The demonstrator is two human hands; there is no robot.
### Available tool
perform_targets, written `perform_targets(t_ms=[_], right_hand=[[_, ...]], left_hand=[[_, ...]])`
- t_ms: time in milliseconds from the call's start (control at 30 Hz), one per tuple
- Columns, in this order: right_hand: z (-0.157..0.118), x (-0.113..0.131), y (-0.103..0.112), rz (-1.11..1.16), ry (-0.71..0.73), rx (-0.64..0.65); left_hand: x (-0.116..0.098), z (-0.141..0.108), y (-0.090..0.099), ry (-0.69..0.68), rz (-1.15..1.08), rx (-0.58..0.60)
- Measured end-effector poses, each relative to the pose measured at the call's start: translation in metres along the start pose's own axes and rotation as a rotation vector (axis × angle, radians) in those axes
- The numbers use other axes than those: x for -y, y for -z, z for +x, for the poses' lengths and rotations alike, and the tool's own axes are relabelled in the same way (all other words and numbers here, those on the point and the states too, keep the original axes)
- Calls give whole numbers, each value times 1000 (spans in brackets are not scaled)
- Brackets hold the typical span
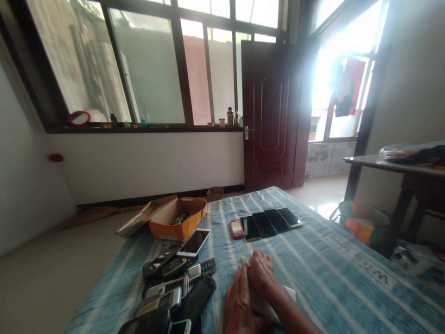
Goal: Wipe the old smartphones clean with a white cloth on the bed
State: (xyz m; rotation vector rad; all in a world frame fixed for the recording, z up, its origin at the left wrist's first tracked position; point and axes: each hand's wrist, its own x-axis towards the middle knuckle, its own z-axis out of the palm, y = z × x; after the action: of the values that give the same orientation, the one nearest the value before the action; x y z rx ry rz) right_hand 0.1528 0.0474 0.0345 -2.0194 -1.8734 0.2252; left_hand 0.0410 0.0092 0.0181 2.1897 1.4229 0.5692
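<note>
Close in front of me, a pale flat device [267,308] lies on the striped bedcover, mostly hidden by my hands; its exact kind is unclear. My left hand [238,299] holds its left side, fingers straight and close together, the thumb bent in across it. Over the device reaches my right hand [262,271], its fingers curled in a closed grip. A bit of white crumpled material [244,262], like a tissue or cloth, shows at its fingertips. Beyond the hands, a small pink phone [237,229] heads a row of dark smartphones [264,224].
Left of my hands is a pile of old mobile phones [174,266], with a white smartphone [194,242] at its far end. An open orange box [179,222] behind holds a phone. The bedcover [313,264] extends rightward, toward a table [392,164].
</note>
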Motion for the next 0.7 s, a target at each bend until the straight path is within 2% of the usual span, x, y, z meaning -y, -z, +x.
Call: perform_targets(t_ms=[233, 433, 600, 700], right_hand=[[-10, 3, 12, 5, 0, 20], [-18, -4, 18, -23, 3, 39], [-26, -21, 19, -61, 9, 14], [-24, -22, 18, -69, 6, 29]], left_hand=[[2, -4, -5, -74, -41, -84], [4, -9, -6, -129, -41, -92], [4, -10, -7, -68, -4, -26], [1, -10, -3, -17, -1, 9]])
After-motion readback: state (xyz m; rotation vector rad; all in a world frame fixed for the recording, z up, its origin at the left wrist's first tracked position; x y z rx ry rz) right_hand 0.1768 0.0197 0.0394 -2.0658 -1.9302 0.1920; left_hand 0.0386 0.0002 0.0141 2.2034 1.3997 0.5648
